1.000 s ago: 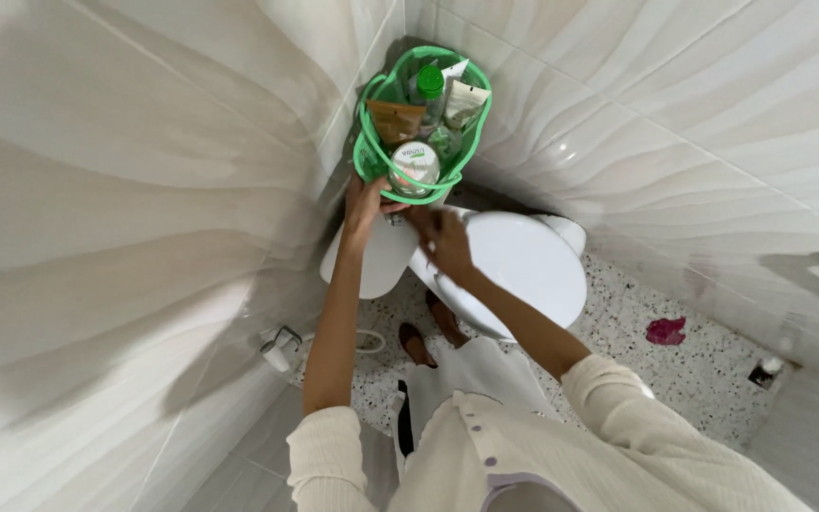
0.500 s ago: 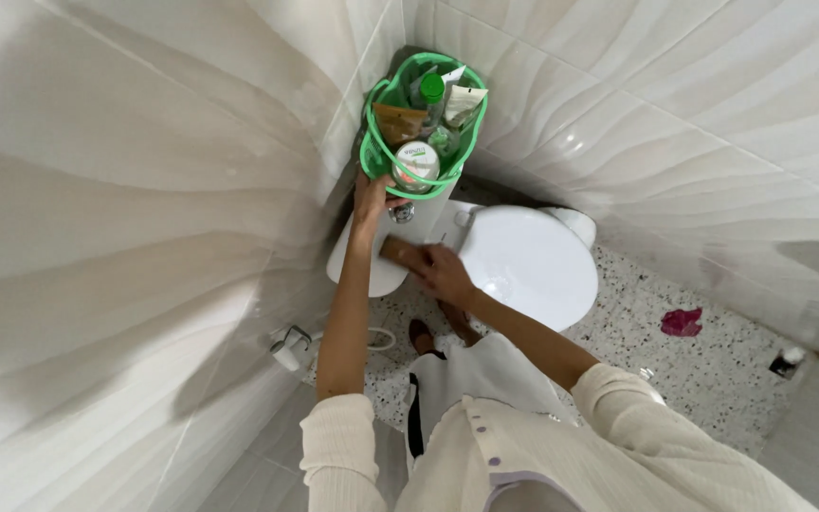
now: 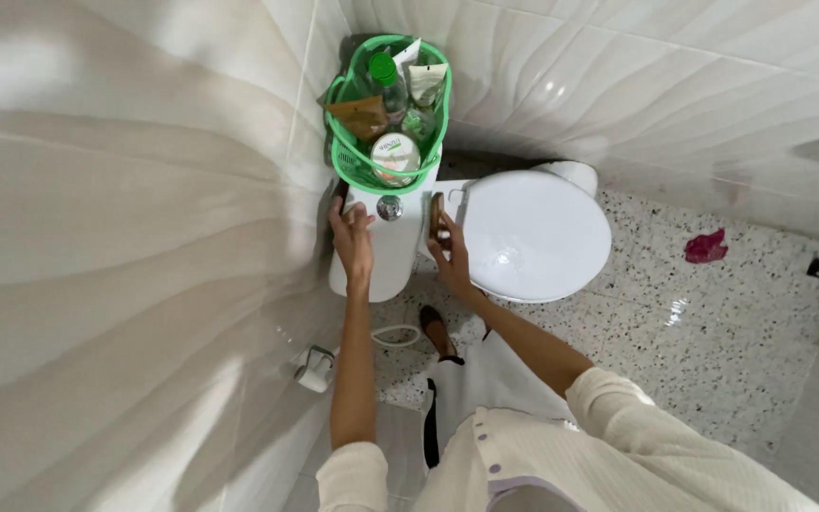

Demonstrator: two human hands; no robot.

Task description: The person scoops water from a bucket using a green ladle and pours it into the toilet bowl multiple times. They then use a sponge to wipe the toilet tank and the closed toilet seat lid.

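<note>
On white cistern lid [image 3: 386, 248], small brown bar [image 3: 436, 216], right hand [image 3: 449, 256]

Bright, even indoor light fills a wide-angle view from above, and the picture is mostly sharp. The glossy white wavy wall tiles [image 3: 125, 284] bend strongly toward the edges, stretched by lens distortion, with broad soft grey shadows across the left wall. Small glare spots shine on the closed white toilet lid [image 3: 533, 232] and the speckled terrazzo floor [image 3: 713, 332]. The near cream sleeve [image 3: 637, 446] looks slightly soft.
</note>
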